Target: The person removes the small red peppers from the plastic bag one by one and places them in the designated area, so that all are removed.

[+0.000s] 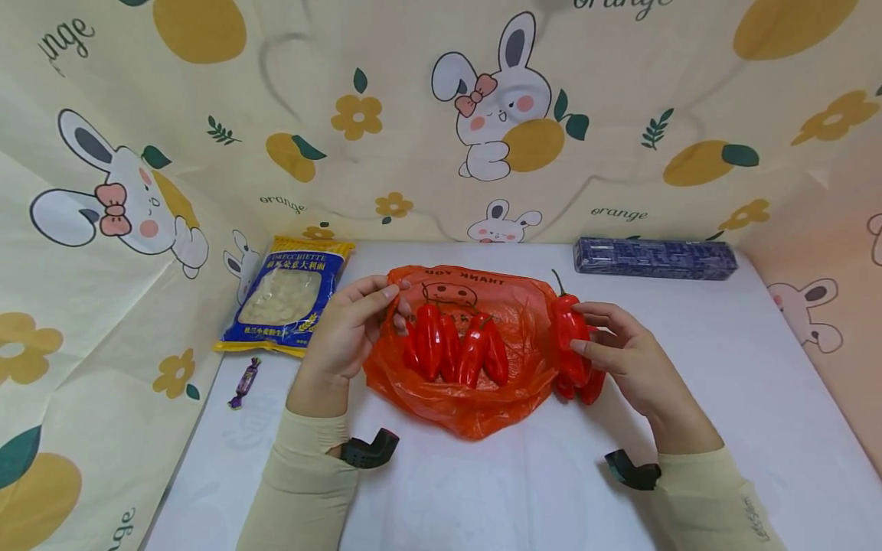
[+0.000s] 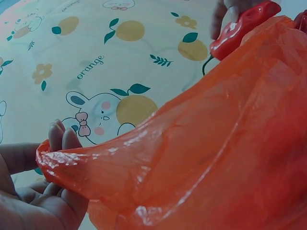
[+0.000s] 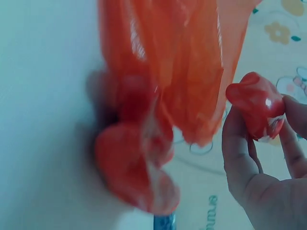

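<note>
An orange-red plastic bag lies with its mouth spread on the table, several glossy red peppers inside. At its left rim, my left hand pinches the film, which stretches taut from those fingers in the left wrist view. Just beyond the bag's right side, my right hand grips one red pepper with its green stem pointing up. The right wrist view shows that pepper between thumb and fingers, raised off the table. More red peppers lie below it, beside the bag.
A blue-and-yellow pasta packet lies at the back left, with a purple wrapped candy in front of it. A dark blue oblong box sits at the back right. Patterned cloth rises behind the white table.
</note>
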The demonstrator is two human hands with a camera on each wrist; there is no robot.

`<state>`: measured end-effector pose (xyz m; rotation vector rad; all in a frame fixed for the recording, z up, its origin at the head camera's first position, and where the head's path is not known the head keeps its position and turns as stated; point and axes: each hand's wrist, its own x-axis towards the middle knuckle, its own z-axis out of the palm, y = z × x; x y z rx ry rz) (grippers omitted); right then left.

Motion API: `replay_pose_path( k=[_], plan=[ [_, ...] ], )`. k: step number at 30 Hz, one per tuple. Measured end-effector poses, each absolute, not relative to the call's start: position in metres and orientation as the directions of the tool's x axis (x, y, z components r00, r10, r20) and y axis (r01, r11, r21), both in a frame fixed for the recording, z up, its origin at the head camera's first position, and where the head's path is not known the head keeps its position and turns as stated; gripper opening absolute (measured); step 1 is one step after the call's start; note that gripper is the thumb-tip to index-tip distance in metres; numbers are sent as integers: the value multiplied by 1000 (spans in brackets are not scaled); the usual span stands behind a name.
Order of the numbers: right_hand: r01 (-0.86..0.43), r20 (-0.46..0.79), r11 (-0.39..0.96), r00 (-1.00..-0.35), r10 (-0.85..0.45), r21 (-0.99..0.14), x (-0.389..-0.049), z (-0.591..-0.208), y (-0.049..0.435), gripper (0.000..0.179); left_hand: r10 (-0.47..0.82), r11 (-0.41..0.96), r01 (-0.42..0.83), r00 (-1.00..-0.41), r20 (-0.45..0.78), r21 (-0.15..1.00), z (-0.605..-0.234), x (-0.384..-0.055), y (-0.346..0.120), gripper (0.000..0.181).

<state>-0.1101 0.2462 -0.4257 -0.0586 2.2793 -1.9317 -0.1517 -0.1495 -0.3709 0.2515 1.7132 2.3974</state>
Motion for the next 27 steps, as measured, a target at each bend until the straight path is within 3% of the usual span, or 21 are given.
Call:
replay_pose_path(
  k=[13,27],
  plan=[
    [88,-83,203,-996,32,-975,-97,-453,292,59,250,-332,-52,-968,35,942,-371,-152,-149,14],
    [284,-246,401,-959,143,-871,-101,-473,308,64,245,-327,-51,-969,32,944,-371,-152,-150,16]
  ],
)
